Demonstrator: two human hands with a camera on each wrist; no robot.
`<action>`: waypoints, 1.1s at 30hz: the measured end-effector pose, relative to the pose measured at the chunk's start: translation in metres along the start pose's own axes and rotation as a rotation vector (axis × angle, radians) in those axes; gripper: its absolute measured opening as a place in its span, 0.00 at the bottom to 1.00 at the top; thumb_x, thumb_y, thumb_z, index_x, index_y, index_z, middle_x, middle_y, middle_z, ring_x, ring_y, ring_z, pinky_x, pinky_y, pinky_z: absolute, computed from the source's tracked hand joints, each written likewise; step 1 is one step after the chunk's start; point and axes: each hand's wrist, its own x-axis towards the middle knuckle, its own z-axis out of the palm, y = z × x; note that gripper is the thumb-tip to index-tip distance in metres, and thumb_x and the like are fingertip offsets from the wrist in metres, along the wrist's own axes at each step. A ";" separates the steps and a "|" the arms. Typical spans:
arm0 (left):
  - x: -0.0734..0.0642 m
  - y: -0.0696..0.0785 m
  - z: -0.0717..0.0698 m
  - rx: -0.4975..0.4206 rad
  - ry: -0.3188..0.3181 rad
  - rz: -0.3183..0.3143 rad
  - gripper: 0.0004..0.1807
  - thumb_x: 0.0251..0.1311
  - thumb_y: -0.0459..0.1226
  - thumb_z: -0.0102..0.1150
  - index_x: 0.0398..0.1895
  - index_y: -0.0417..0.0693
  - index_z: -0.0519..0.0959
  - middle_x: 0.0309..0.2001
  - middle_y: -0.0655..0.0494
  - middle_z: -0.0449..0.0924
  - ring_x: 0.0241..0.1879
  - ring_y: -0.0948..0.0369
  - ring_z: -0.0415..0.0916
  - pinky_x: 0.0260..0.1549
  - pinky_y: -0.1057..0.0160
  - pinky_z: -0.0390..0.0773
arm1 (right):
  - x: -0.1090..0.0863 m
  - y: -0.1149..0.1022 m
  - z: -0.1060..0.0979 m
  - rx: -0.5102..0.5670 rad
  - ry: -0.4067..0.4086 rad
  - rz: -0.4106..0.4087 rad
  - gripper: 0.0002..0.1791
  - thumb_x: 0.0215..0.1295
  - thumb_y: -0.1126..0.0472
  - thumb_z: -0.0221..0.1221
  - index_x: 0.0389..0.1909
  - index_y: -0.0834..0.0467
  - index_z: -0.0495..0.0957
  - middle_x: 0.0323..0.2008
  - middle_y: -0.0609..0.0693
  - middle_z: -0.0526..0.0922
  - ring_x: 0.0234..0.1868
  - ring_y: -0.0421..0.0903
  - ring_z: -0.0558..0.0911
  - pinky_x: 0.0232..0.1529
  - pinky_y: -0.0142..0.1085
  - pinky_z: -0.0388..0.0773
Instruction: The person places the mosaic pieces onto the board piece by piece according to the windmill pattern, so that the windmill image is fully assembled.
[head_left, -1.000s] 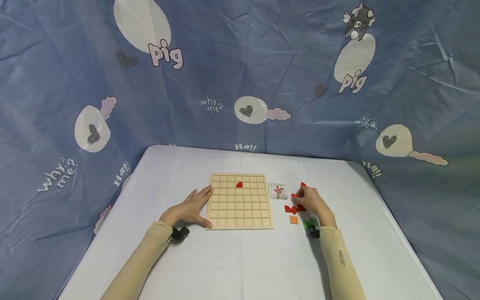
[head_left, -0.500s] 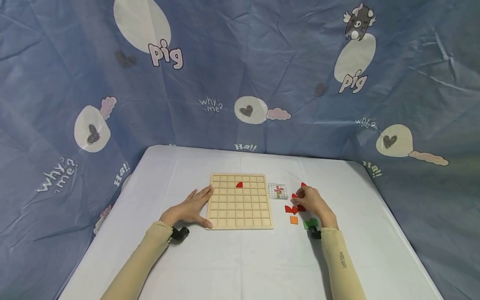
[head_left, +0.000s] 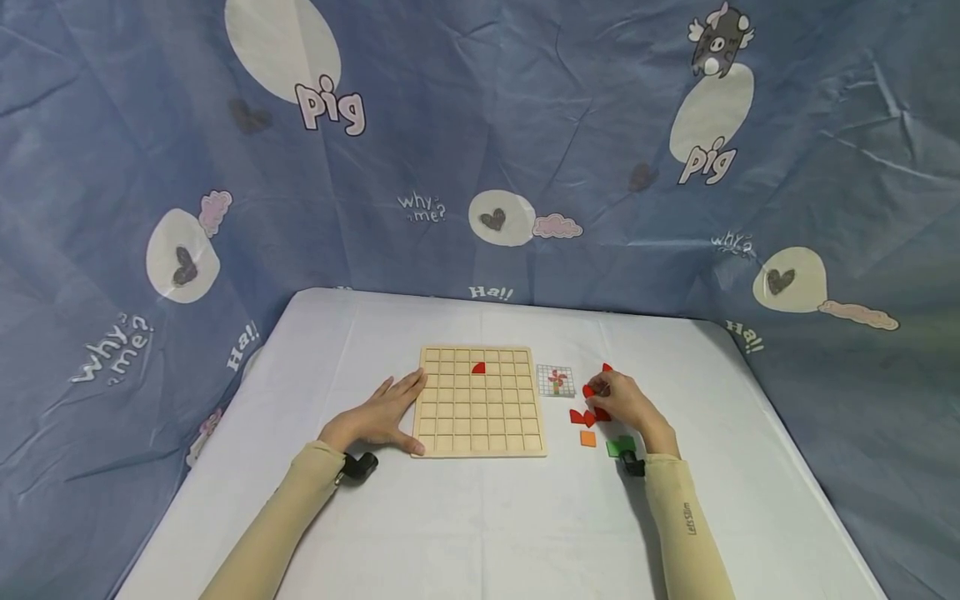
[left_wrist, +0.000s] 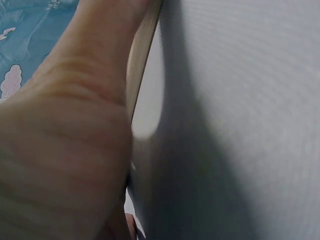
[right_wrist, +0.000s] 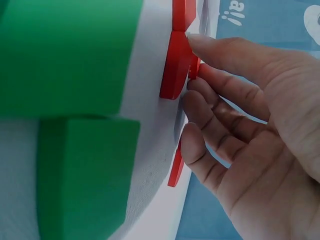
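Observation:
A square wooden grid board [head_left: 480, 410] lies on the white table, with a red quarter-circle piece [head_left: 479, 368] in one upper cell. My left hand [head_left: 377, 417] rests along the board's left edge, fingers and thumb spread. Over the loose pieces to the right, my right hand [head_left: 628, 403] pinches a red piece [head_left: 588, 391] between thumb and forefinger. The right wrist view shows this red piece [right_wrist: 194, 67] partly hidden by the fingertips, the other fingers loosely bent. More red pieces [head_left: 577, 417] lie under and beside that hand.
A small pattern card [head_left: 556, 381] with a printed pinwheel lies at the board's right side. An orange square [head_left: 588, 438] and green pieces [head_left: 617, 448] are nearer the right wrist. A blue printed cloth [head_left: 480, 150] hangs behind the table.
The red piece at my right fingertips has turned slightly and shows a rounder outline. My right hand has shifted very little; the left hand and board stay put.

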 end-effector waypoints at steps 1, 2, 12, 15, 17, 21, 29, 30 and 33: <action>0.000 0.000 0.000 -0.001 -0.001 -0.002 0.73 0.37 0.66 0.69 0.76 0.35 0.40 0.77 0.40 0.34 0.77 0.45 0.36 0.74 0.40 0.35 | 0.000 0.000 0.000 0.002 0.001 0.006 0.14 0.59 0.62 0.66 0.44 0.63 0.80 0.38 0.54 0.82 0.38 0.47 0.79 0.42 0.41 0.82; 0.000 0.000 0.000 -0.002 -0.002 -0.002 0.73 0.37 0.66 0.69 0.76 0.35 0.40 0.77 0.40 0.34 0.77 0.45 0.36 0.74 0.40 0.35 | 0.000 0.000 0.000 0.002 0.001 0.006 0.14 0.59 0.62 0.66 0.44 0.64 0.80 0.38 0.54 0.82 0.38 0.47 0.78 0.42 0.40 0.82; 0.000 -0.001 0.000 0.002 -0.005 -0.009 0.73 0.37 0.66 0.69 0.76 0.35 0.40 0.78 0.41 0.33 0.77 0.46 0.35 0.74 0.41 0.34 | 0.003 0.001 0.003 0.001 0.009 -0.003 0.15 0.59 0.62 0.66 0.45 0.64 0.80 0.38 0.54 0.82 0.37 0.46 0.78 0.40 0.39 0.81; -0.001 0.000 0.000 -0.005 -0.003 -0.002 0.72 0.38 0.65 0.70 0.76 0.34 0.40 0.77 0.40 0.34 0.77 0.45 0.36 0.74 0.40 0.34 | 0.004 0.002 0.004 0.000 0.002 0.013 0.15 0.58 0.61 0.66 0.46 0.63 0.80 0.39 0.54 0.82 0.37 0.46 0.77 0.38 0.37 0.81; -0.001 0.000 0.001 -0.008 -0.003 -0.003 0.72 0.38 0.65 0.70 0.76 0.35 0.40 0.78 0.40 0.34 0.77 0.45 0.36 0.74 0.40 0.34 | 0.005 0.001 0.004 0.002 0.001 0.018 0.16 0.58 0.61 0.66 0.46 0.63 0.79 0.39 0.54 0.81 0.37 0.46 0.77 0.38 0.37 0.81; 0.000 0.001 0.001 -0.007 -0.005 -0.008 0.72 0.38 0.66 0.69 0.76 0.36 0.40 0.78 0.41 0.34 0.77 0.46 0.35 0.74 0.42 0.34 | 0.005 -0.001 0.004 0.015 0.007 0.027 0.16 0.59 0.62 0.65 0.47 0.63 0.79 0.38 0.54 0.80 0.36 0.47 0.76 0.36 0.36 0.80; 0.000 0.000 0.001 0.000 -0.002 0.001 0.72 0.39 0.66 0.69 0.76 0.35 0.40 0.78 0.40 0.34 0.77 0.45 0.36 0.74 0.41 0.34 | 0.003 -0.001 0.004 0.019 0.025 0.002 0.11 0.60 0.62 0.65 0.41 0.62 0.79 0.35 0.54 0.80 0.33 0.45 0.76 0.32 0.33 0.77; 0.000 0.000 0.001 0.000 -0.003 0.000 0.72 0.38 0.66 0.69 0.76 0.35 0.40 0.78 0.40 0.34 0.77 0.45 0.36 0.74 0.41 0.34 | 0.003 -0.001 0.004 0.018 0.029 0.002 0.11 0.60 0.62 0.65 0.41 0.62 0.80 0.35 0.54 0.81 0.33 0.45 0.76 0.32 0.33 0.77; -0.001 0.001 0.000 -0.006 0.000 0.001 0.72 0.38 0.66 0.69 0.76 0.35 0.40 0.78 0.40 0.34 0.77 0.45 0.36 0.74 0.41 0.35 | 0.003 -0.001 0.004 0.015 0.040 0.012 0.12 0.60 0.61 0.65 0.42 0.61 0.80 0.36 0.54 0.81 0.34 0.45 0.77 0.33 0.34 0.78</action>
